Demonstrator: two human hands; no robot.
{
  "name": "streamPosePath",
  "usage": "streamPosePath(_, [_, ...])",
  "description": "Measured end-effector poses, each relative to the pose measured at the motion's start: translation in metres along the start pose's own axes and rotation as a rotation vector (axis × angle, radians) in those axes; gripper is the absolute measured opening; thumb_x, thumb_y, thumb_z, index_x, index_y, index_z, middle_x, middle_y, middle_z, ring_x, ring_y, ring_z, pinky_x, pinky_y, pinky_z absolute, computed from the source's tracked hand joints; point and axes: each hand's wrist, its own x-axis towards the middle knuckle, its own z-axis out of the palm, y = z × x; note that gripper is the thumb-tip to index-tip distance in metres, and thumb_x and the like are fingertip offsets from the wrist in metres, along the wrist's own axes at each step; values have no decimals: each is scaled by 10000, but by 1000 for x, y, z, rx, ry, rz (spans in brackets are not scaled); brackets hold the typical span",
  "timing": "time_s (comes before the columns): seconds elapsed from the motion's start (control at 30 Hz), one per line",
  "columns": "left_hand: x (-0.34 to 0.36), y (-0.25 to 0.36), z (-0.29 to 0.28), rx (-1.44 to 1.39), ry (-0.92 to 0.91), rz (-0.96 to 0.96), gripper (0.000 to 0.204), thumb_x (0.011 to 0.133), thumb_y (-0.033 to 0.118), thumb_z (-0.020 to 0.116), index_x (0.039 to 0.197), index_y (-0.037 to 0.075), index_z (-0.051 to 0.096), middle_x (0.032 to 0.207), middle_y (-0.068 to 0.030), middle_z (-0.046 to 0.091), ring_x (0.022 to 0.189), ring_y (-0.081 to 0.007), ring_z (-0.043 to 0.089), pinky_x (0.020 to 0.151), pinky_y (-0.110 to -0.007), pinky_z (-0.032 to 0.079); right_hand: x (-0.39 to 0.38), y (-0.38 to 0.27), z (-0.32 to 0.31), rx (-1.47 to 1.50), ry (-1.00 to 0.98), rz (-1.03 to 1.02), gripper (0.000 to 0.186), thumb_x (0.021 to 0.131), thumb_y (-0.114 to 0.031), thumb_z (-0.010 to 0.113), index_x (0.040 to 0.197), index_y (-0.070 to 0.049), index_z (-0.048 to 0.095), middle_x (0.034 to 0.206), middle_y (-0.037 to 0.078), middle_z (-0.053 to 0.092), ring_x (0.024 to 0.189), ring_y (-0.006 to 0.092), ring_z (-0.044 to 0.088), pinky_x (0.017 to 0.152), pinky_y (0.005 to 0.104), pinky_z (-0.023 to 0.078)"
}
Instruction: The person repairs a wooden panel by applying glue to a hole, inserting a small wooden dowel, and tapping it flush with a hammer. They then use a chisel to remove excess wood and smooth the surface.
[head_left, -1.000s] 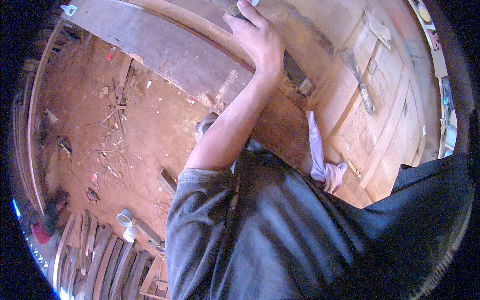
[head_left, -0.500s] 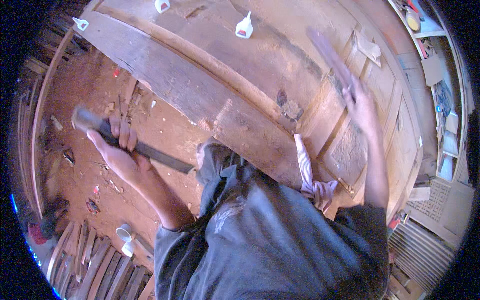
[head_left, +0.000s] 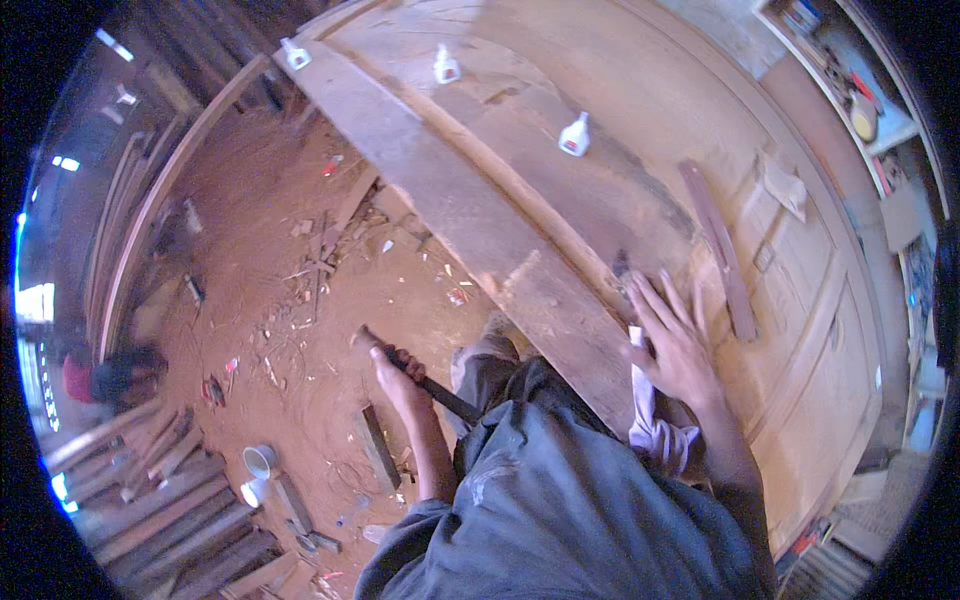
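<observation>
My left hand [head_left: 397,377] is shut on a long dark bar-like tool [head_left: 448,398] with a lighter end, held out over the dirt floor. My right hand [head_left: 670,330] is open, fingers spread over a wooden panelled door [head_left: 830,390], near a small dark object [head_left: 620,263] partly hidden by the fingertips; I cannot tell whether it touches it. A reddish wooden strip [head_left: 718,250] lies just right of that hand. A pale striped cloth [head_left: 662,440] hangs below it, beside a long plank [head_left: 520,290]. Several white bottles [head_left: 573,135] stand farther along the work surface.
The dirt floor [head_left: 250,280] carries scraps, white containers [head_left: 259,462] and piles of timber [head_left: 160,510]. A curved board [head_left: 180,180] stands at left, near a blurred red and dark shape [head_left: 110,378]. Cluttered shelves [head_left: 895,130] line the right.
My right hand has let go of the long reddish strip and moved down-left, fingers now spread. My left hand, still gripping the dark tool, has moved lower and nearer my body.
</observation>
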Motion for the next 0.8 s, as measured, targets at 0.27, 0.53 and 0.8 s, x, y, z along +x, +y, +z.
streamPosePath(0.27, [-26,6,24,-16,-189,-10,328,1012,426,441,975,101,463,690,4,424,483,-50,344,412,-200,283,-3,2,7,12,-24,-38,859,889,-669,399,1494,-67,300,1553,95,297,1456,327,191,1156,601,20])
streamPosePath(0.53, [-12,10,18,-3,-157,6,339,1010,434,440,988,96,466,691,6,424,477,-49,350,405,-198,280,10,-7,-3,52,-18,-7,876,888,-727,302,1477,-80,347,1531,99,340,1455,348,185,1155,591,-4])
streamPosePath(0.8, [18,21,35,10,-151,4,310,1013,414,445,984,107,472,682,6,430,464,-51,349,396,-199,280,13,-6,-2,20,-6,46,783,895,-634,435,1454,-86,397,1522,68,368,1452,352,197,1148,613,-2])
